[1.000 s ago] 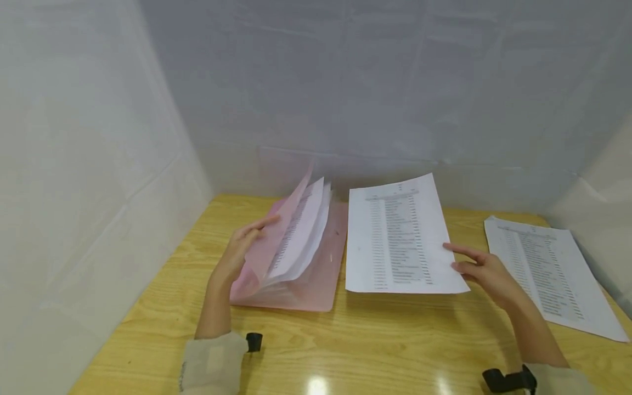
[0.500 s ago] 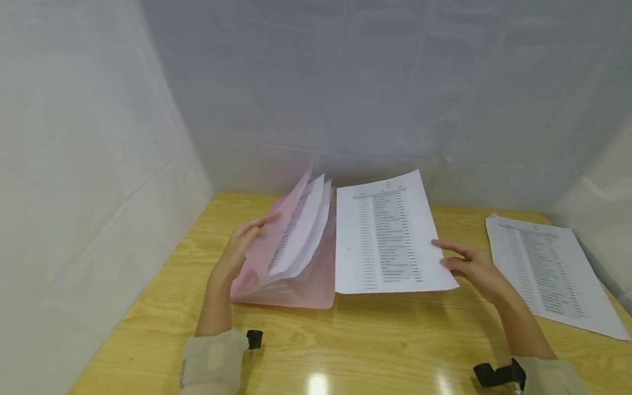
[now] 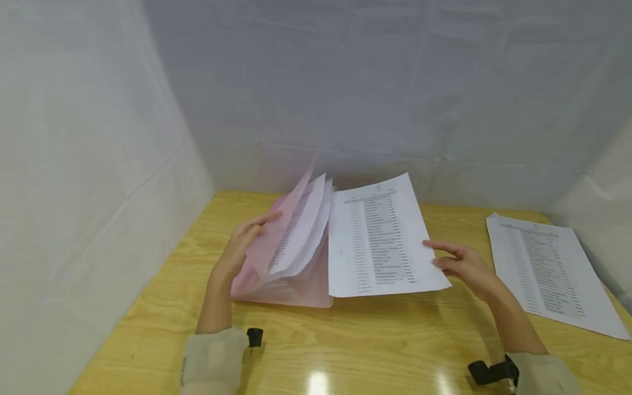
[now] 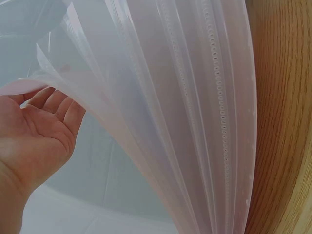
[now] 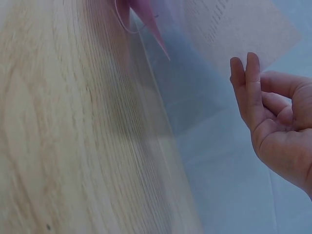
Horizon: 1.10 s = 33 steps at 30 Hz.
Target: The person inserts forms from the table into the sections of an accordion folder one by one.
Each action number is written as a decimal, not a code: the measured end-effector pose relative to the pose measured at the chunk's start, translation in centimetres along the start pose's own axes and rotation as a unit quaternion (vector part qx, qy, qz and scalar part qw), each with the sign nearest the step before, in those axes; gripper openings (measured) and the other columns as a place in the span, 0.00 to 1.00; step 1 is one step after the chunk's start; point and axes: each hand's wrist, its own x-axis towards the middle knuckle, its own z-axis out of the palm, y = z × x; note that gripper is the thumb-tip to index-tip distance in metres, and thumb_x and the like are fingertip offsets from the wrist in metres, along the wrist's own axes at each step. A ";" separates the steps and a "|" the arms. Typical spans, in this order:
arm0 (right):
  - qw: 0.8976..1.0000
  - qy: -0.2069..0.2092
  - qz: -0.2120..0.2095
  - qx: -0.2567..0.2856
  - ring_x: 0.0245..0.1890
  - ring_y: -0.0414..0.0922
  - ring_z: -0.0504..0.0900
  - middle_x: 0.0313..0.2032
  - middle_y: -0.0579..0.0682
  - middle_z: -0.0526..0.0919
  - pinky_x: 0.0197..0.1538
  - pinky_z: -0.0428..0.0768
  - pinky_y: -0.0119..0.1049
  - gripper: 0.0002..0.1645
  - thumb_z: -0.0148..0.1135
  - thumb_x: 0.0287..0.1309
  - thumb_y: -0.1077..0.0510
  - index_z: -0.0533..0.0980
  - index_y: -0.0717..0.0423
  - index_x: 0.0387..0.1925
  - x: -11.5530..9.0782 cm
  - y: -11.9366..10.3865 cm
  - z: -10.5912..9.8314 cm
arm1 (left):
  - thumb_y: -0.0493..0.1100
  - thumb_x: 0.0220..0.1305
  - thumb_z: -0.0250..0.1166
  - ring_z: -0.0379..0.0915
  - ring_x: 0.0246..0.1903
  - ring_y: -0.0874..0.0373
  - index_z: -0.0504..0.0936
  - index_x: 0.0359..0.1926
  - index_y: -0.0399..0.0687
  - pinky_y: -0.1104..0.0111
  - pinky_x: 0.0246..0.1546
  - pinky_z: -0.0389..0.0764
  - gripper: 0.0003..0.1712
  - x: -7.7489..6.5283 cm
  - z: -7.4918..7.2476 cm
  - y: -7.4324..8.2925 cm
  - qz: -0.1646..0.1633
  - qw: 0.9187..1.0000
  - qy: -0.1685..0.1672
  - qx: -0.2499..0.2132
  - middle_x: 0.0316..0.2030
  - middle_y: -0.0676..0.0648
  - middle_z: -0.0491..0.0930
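A pink folder [image 3: 306,293] with clear sleeves lies spread on the table at centre left. My left hand [image 3: 237,247] pinches its raised front cover [image 3: 266,247], holding it tilted up. Behind the cover stand several sleeves [image 4: 195,112], fanned apart, some with printed pages [image 3: 298,230] inside. My right hand [image 3: 466,269] pinches the right edge of a loose printed sheet [image 3: 377,241] between thumb and fingers, above the table. In the head view the sheet's left edge overlaps the folder's right side, right beside the sleeves. The right wrist view shows the hand [image 5: 278,112] at the sheet's edge.
Another printed sheet [image 3: 548,269] lies on the wooden table [image 3: 345,345] at the far right. Pale sheeting [image 3: 345,82] hangs behind the table and along both sides. Black wrist straps [image 3: 494,373] sit at the sleeve cuffs.
My right hand has carried the loose sheet leftward until it overlaps the folder's right side. The left hand keeps its hold on the cover, almost unmoved.
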 end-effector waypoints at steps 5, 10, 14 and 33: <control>1.000 -0.011 0.003 -0.003 0.51 0.46 0.72 0.63 0.62 0.61 0.46 0.74 0.36 0.33 0.60 0.58 0.56 0.64 0.63 0.63 0.4 0.3 0.0 | 0.34 0.67 0.43 0.54 0.63 0.56 0.69 0.58 0.29 0.58 0.61 0.48 0.21 0.2 0.3 0.1 0.009 1.000 -0.001 0.009 0.58 0.38 0.68; 1.000 -0.022 0.014 -0.006 0.60 0.54 0.60 0.66 0.58 0.57 0.50 0.71 0.37 0.34 0.60 0.57 0.55 0.64 0.62 0.63 0.9 0.0 0.2 | 0.34 0.67 0.43 0.54 0.63 0.56 0.70 0.58 0.29 0.58 0.60 0.49 0.21 0.1 0.4 0.1 0.008 1.000 -0.002 0.010 0.58 0.38 0.68; 0.999 -0.030 0.018 0.000 0.63 0.55 0.56 0.66 0.57 0.55 0.52 0.69 0.38 0.33 0.60 0.58 0.55 0.64 0.62 0.63 1.3 -0.3 0.4 | 0.34 0.67 0.43 0.54 0.62 0.57 0.70 0.58 0.29 0.59 0.60 0.49 0.21 0.2 0.4 0.1 0.002 1.000 0.000 0.008 0.58 0.39 0.68; 0.999 -0.018 0.028 0.025 0.44 0.42 0.74 0.62 0.63 0.62 0.44 0.73 0.33 0.31 0.57 0.59 0.61 0.63 0.68 0.62 3.0 -1.2 2.5 | 0.33 0.67 0.42 0.53 0.63 0.57 0.70 0.58 0.30 0.58 0.61 0.47 0.21 0.1 0.4 0.2 -0.005 1.000 0.000 0.007 0.59 0.39 0.68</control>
